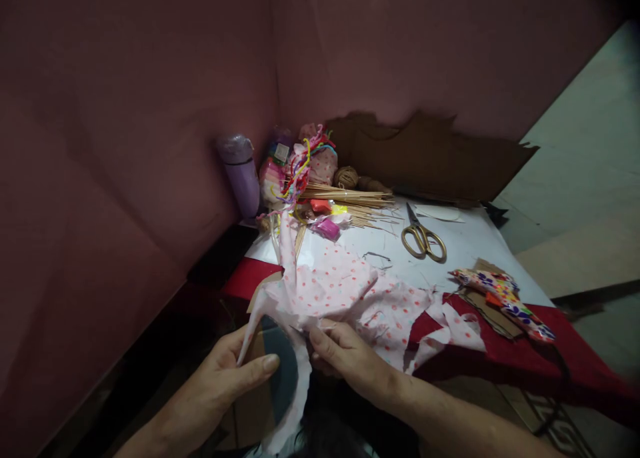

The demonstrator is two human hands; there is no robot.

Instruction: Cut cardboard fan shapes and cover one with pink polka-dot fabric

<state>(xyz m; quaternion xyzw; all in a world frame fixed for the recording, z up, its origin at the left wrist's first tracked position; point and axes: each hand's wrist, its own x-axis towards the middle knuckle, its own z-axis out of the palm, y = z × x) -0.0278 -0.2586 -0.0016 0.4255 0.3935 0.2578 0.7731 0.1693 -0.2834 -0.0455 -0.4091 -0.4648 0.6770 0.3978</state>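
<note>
My left hand [233, 368] grips a cardboard piece [284, 371] with a rounded edge, brown on one side and blue-grey on the other. Its thumb lies across the face, while the fingers go behind. A strip of pale pink dotted fabric [333, 288] curves around the edge of the cardboard. Just right of that edge, my right hand [347, 355] pinches the fabric between thumb and fingers. The rest of the cloth spreads over the front of the table, ending in ragged pieces at the right.
Gold-handled scissors [423, 240] lie on the white tabletop [470, 245]. A colourfully patterned glue gun [513, 301] rests at the right on cardboard. Thin wooden sticks [350, 195], a twine ball [346, 177], clay packets [326, 228] and a purple bottle [241, 178] stand behind. Torn cardboard [425, 155] leans on the wall.
</note>
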